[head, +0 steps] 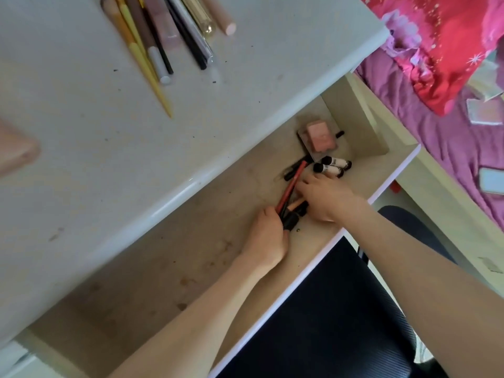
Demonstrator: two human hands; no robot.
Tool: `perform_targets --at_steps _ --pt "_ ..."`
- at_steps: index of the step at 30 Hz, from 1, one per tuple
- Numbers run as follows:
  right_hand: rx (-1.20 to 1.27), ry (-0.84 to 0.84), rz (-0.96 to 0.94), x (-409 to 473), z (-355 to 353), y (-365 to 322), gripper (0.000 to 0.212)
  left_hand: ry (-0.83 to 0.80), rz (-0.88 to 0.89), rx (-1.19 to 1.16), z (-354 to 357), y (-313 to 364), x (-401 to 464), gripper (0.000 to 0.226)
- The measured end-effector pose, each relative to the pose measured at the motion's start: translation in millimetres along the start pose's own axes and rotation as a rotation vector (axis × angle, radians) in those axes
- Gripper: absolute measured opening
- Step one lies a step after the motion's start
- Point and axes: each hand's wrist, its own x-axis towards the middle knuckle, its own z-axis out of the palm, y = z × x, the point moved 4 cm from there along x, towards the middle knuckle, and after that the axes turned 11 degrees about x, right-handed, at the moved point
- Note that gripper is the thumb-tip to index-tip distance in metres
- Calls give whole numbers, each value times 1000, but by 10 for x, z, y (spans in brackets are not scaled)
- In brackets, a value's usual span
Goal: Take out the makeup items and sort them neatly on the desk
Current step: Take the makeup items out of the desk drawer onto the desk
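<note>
Desk: pale desk top (pixel 114 148) fills the upper left, speckled with dark crumbs, and the open drawer (pixel 191 249) slides out beneath its edge.
Sorted row: up on the desk lie the sorted pencils and tubes (pixel 163 36) side by side, a long yellow stick (pixel 148 69) reaching furthest toward the drawer, a beige tube (pixel 222 16) at the right end of the row.
Drawer pile: over in the drawer's right part sits a pink compact (pixel 320 137), and just below it two white tubes with black caps (pixel 331 165), lying touching each other.
Left hand: left hand (pixel 266 236) is down in the drawer, fingers curled round a bundle of makeup sticks (pixel 290 211), with a red pencil (pixel 291 186) poking up out of the grip toward the compact.
Right hand: right hand (pixel 324 199) comes in from the right, palm down over the same bundle; fingertips reach the sticks and sit just beside the white tubes, but whether they pinch anything I cannot tell.
Background: bright pink bedding (pixel 441 50) at the upper right with a phone (pixel 492 181) lying on it, and a dark chair seat (pixel 327 317) below the drawer front.
Left edge: a blurred pink object (pixel 16 154) on the desk, too soft to name.
</note>
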Motion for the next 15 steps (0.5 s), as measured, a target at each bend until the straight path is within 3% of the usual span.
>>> perform_targets --at_steps 7,11,15 --pt "7 -293 26 78 95 -40 40 -238 -19 -17 73 -35 -21 38" --pt "37 -333 45 49 103 -38 47 -257 -11 9 59 -78 -36 34" --pt "111 -321 26 -8 138 -110 40 -240 -1 -16 -31 -144 -52 30"
